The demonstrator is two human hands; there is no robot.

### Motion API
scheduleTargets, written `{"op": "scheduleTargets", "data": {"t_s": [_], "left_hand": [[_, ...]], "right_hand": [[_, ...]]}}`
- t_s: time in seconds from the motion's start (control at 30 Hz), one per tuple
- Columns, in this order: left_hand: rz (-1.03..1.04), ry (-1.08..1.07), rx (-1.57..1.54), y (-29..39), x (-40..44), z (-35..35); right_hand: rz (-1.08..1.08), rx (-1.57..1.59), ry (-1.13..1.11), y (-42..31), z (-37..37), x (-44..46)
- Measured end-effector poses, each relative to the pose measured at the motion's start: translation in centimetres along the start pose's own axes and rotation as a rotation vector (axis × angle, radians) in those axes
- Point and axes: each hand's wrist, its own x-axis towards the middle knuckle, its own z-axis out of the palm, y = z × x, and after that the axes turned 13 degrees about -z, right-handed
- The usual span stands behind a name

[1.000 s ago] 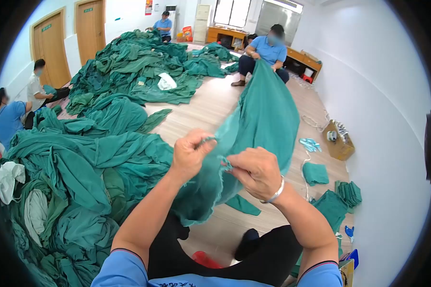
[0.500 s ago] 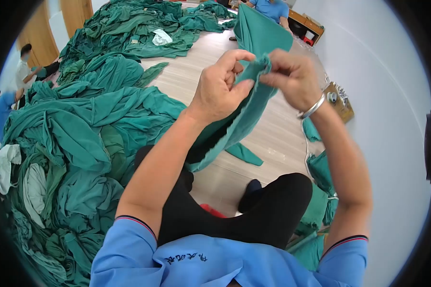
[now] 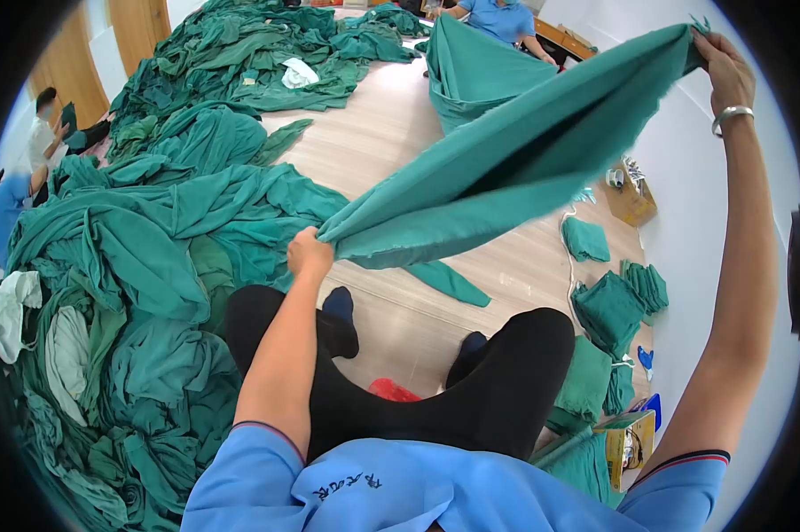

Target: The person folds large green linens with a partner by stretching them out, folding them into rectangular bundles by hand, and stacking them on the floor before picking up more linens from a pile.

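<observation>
A large green cloth point(image 3: 506, 160) is stretched between my two hands, sagging open in a dark fold along its middle. My left hand point(image 3: 310, 254) is closed round its near left corner, above my left knee. Raised high at the upper right, my right hand point(image 3: 726, 71), with a silver bangle at the wrist, grips the opposite corner. The far part of the cloth reaches a person in a blue shirt point(image 3: 498, 22), whose hands are at its edge.
Heaped green cloths point(image 3: 152, 266) cover the left side. Folded green stacks point(image 3: 606, 310) lie on the floor at the right, near a cardboard box point(image 3: 631, 199) and a yellow box point(image 3: 629, 443). Two people sit at the far left. A white wall stands on the right.
My hands, close together on the cloth's edge before, have moved far apart, the left down and leftward, the right up and rightward. The cloth is now spread between them.
</observation>
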Motion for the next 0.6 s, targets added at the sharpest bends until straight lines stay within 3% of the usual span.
{"op": "scheduleTargets", "data": {"t_s": [0.1,0.17,0.23,0.27,0.33,0.47,0.57,0.6], "left_hand": [[-0.118,-0.386,-0.513,-0.7,-0.3,-1.8],[-0.055,-0.521,-0.590,-1.0,-2.9,-4.2],[0.159,-0.501,-0.481,-2.6,-4.3,-4.7],[0.172,-0.505,-0.484,-2.8,-5.1,-5.3],[0.406,-0.612,-0.632,-2.5,-7.0,-8.2],[0.277,-0.614,-0.668,0.2,-9.5,-13.9],[0.427,-0.462,-0.351,-0.3,-9.0,-15.6],[0.698,-0.380,-0.168,-0.8,-9.0,-14.7]], "right_hand": [[0.074,-0.100,0.068,-0.7,-2.0,-0.4],[0.067,-0.175,0.091,-0.8,-3.3,-0.7],[0.061,-0.317,0.100,-1.1,-4.2,-0.9],[0.035,-0.351,0.125,-1.5,-4.3,-1.3],[0.038,-0.373,0.110,-1.7,-4.8,-1.2],[0.008,-0.438,0.052,-1.0,-5.7,-1.2],[0.001,-0.493,0.085,-2.1,-6.8,-1.9],[0.043,-0.459,0.146,-2.4,-7.4,-2.1]]}}
